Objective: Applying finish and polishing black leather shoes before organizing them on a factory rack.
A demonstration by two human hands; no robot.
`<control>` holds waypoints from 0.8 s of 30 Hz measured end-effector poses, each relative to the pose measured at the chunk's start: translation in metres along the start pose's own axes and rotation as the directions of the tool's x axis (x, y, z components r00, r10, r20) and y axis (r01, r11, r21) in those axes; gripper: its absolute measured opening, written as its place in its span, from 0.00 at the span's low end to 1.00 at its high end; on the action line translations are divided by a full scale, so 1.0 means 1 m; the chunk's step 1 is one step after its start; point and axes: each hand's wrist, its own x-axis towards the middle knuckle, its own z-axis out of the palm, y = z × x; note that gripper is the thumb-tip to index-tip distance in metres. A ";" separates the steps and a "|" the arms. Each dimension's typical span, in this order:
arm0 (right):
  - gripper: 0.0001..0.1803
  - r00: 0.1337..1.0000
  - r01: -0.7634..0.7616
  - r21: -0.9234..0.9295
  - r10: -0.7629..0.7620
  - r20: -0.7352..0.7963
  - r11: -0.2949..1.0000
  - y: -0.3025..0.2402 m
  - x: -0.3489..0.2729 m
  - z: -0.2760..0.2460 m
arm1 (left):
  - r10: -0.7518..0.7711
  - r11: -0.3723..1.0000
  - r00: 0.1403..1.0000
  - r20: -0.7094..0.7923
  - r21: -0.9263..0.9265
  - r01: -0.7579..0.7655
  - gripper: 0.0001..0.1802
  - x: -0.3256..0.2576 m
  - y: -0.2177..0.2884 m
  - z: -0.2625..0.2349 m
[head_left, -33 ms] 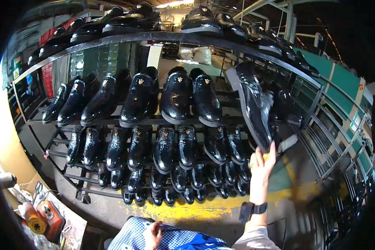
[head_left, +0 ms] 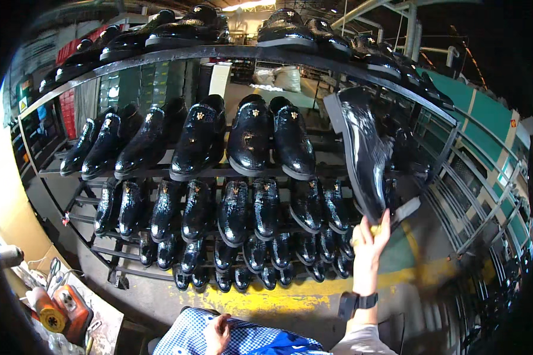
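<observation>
A glossy black shoe [head_left: 364, 157] hangs toe down at the right of the rack, its sole edge and heel turned to the left. My right hand [head_left: 370, 239] grips it by the toe end from below, fingertips and thumb on either side; a strip of yellow shows between the fingers. Low in front of my body, my left hand [head_left: 217, 335] rests by the blue-and-white checked apron [head_left: 186, 337] with its fingers curled. Whether anything is in it is hidden. Several black slip-on shoes [head_left: 249, 136] with gold-coloured ornaments stand beside the held shoe on the same tier.
The dark metal rack [head_left: 219, 172] carries shoes on several tiers, its top bar crossing at head height. At the lower left, a worktable [head_left: 106, 328] bears an orange tool [head_left: 74, 310] and clutter. Metal frames [head_left: 479, 183] stand on the right. Yellow paint [head_left: 243, 299] marks the floor.
The held shoe has turned slightly, so more of its upper shows. My right hand has shifted a little down and left with it. My left hand has stayed put.
</observation>
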 end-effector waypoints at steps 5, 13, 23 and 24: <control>0.29 0.821 -0.497 0.315 0.321 0.471 0.808 0.031 -0.027 -0.049 | -0.153 0.871 0.986 0.072 -0.461 0.168 0.11 0.008 0.020 -0.011; 0.43 0.599 -0.288 -0.478 0.546 0.586 0.830 0.062 -0.060 -0.035 | -0.202 -0.016 0.926 0.319 -0.946 0.322 0.32 0.009 0.071 -0.100; 0.46 0.322 -0.075 -0.673 0.657 0.682 0.736 0.110 -0.075 -0.038 | -0.227 0.459 0.970 0.083 -0.870 0.182 0.56 -0.022 0.107 -0.121; 0.47 0.312 -0.067 -0.672 0.655 0.688 0.738 0.112 -0.075 -0.039 | -0.219 0.438 0.970 0.110 -0.877 0.199 0.57 -0.025 0.107 -0.121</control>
